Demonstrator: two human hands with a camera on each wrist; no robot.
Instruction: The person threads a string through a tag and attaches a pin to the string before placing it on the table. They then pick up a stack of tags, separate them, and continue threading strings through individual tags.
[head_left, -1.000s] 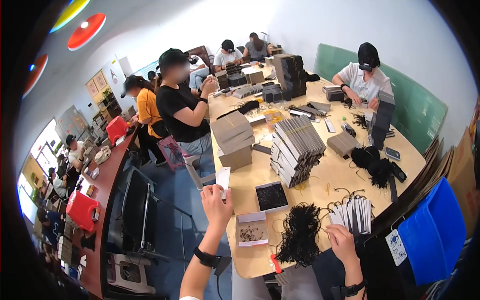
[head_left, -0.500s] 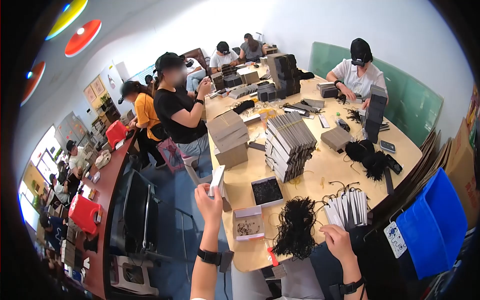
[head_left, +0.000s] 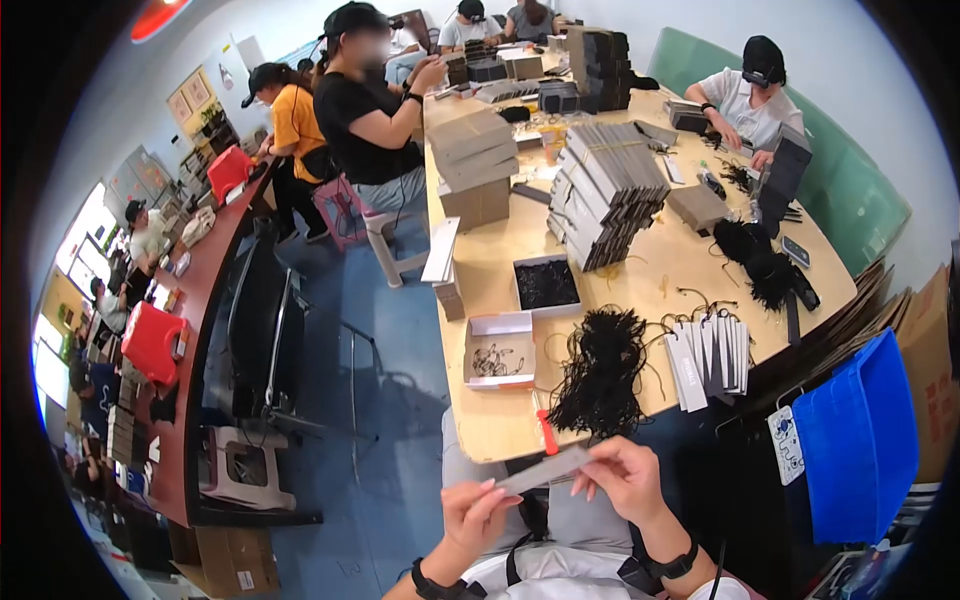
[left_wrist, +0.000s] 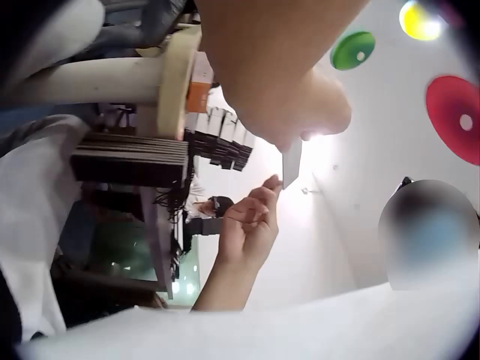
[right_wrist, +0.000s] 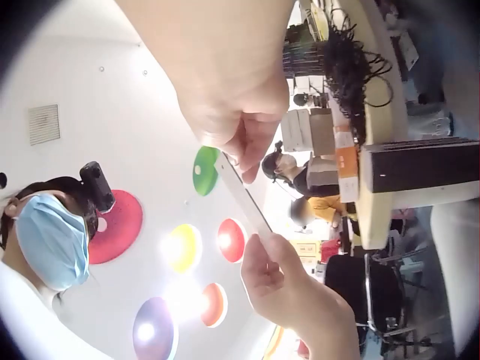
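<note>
Over the person's lap, both hands hold a narrow card tag (head_left: 548, 470), grey on the side turned to the head camera. The left hand (head_left: 475, 515) pinches its left end. At the other end, the right hand (head_left: 625, 482) has thumb and fingers on the tag. In the right wrist view the tag (right_wrist: 244, 196) is a thin strip spanning the two hands. On the near table edge lie a bundle of black cords (head_left: 600, 370) and a fan of white tags (head_left: 708, 360) with black cords attached.
An open box of small rings or clips (head_left: 500, 350) and a black-filled box (head_left: 547, 283) stand on the table (head_left: 480, 430). Behind are tall card stacks (head_left: 605, 200). White tags (head_left: 440, 250) top a stack at the left edge. A red-handled tool (head_left: 545, 425) lies in front.
The left hand has brought a tag from the stack at the table's left edge down over the lap. The right hand has left the fanned tags and come to it. The head view has tilted down.
</note>
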